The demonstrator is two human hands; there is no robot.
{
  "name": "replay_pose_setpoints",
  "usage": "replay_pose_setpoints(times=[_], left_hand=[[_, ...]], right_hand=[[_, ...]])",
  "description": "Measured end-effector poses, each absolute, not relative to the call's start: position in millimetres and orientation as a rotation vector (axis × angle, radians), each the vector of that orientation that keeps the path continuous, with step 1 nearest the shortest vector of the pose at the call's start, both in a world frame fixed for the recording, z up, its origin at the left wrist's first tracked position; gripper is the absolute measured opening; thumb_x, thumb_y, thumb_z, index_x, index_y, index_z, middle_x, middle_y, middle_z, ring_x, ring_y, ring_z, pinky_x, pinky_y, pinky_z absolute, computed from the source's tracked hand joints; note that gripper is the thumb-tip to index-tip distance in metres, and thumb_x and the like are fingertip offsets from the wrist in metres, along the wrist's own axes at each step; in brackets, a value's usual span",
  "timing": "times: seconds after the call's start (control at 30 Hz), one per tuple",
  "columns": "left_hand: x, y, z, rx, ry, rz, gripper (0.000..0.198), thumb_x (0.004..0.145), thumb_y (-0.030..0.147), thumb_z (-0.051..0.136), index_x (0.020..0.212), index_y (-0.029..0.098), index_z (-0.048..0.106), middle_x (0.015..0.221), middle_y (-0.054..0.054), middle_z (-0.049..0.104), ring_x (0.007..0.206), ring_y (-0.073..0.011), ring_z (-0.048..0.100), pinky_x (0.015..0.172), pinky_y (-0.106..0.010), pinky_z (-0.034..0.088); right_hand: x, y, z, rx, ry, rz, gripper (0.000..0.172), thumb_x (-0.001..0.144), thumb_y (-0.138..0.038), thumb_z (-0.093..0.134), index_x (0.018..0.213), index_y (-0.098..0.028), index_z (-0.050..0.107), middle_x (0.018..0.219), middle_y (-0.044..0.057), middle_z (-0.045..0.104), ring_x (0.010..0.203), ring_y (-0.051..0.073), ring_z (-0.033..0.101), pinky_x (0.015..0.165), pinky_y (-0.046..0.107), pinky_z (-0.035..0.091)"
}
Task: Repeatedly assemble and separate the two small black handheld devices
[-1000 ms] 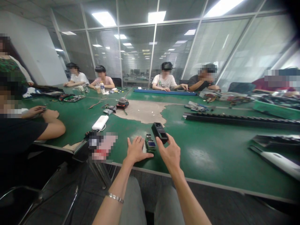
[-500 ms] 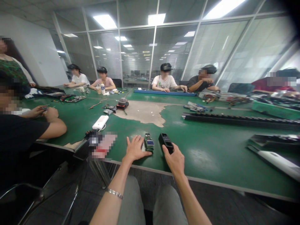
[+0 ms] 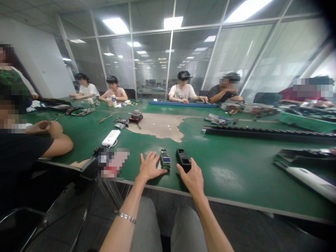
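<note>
The near edge [image 3: 236, 204] is close; tabletop [image 3: 246, 168] opens right. Left grip [image 3: 149, 168], spread, flanks the board [image 3: 165, 161]; right grip [image 3: 193, 175] straddles the case [image 3: 183, 158], clamping unclear.

Left hand [image 3: 150, 167] splayed, right hand [image 3: 192, 175] (seemingly) curled.

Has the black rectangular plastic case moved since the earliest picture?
Yes. Against the bare beige patch of the green tabletop, the black rectangular plastic case has shifted rightward and lower in the view.
</note>
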State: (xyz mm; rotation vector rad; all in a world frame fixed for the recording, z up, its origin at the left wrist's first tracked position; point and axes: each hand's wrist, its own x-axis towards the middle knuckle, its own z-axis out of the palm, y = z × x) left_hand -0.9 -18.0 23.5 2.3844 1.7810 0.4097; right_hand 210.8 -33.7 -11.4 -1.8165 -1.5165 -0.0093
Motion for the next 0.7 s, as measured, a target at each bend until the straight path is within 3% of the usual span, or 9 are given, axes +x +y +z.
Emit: replay_pose_setpoints(times=[0.4,0.7], left_hand=[[-0.2,-20.5,30.3,2.373,1.788,0.360,0.081,0.070,0.076,0.050,0.138,0.034,0.038,0.152,-0.006,0.030,0.140,-0.0331,0.019,0.109,-0.066,0.004],[-1.0,-20.0,28.7,2.385,1.764,0.387,0.081,0.070,0.077,0.048,0.137,0.033,0.039,0.151,-0.005,0.031,0.140,-0.0337,0.021,0.109,-0.067,0.004]], right_hand=[[215.2,-33.2,-16.1,-1.736,-1.556,-0.007,0.057,0.080,-0.050,0.051,0.124,-0.013,0.051,0.111,0.014,0.062,0.105,0.027,0.054,0.089,0.038,0.042],[209.2,-39.0,4.7,-1.734,-1.445,0.139,0.053,0.079,-0.053,0.052,0.119,-0.018,0.056,0.107,0.010,0.066,0.097,0.025,0.060,0.084,0.036,0.044]])
